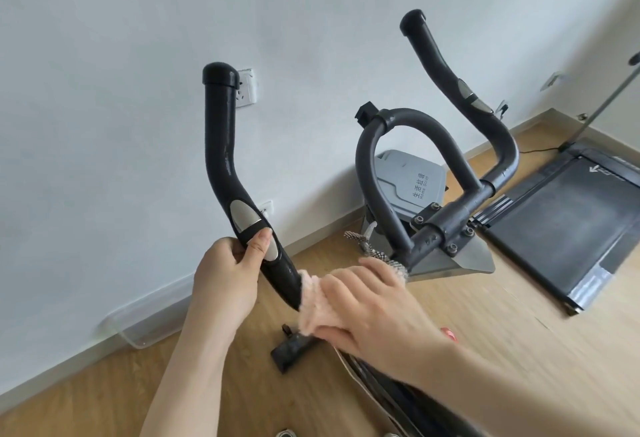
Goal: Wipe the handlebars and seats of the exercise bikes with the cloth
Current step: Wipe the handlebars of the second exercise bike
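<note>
The left hand [225, 273] grips the left bar [221, 145] of the handlebar just above its lower bend. Its fingers curl round the back of the tube and the thumb lies across the front, its tip beside the silver sensor [244, 216]. Just below, the right hand [374, 305] holds the pink cloth [311, 298] on the same bar, fingers bent over the cloth and partly round the tube. The cloth bunches between palm and bar and hides the tube there. The two hands are near each other but apart, with a short bare stretch of black bar between them. The right bar [440, 62] rises free on the far side, untouched, and the loop [408, 124] stands between the two bars. Behind the loop a grey bin [408, 180] sits on the wood floor [104, 409] by the white wall [138, 55]. A socket [247, 88] shows on the wall behind the left bar's cap. A treadmill [561, 221] lies flat at the right, and a clear tray [138, 329] lies against the skirting at the left
</note>
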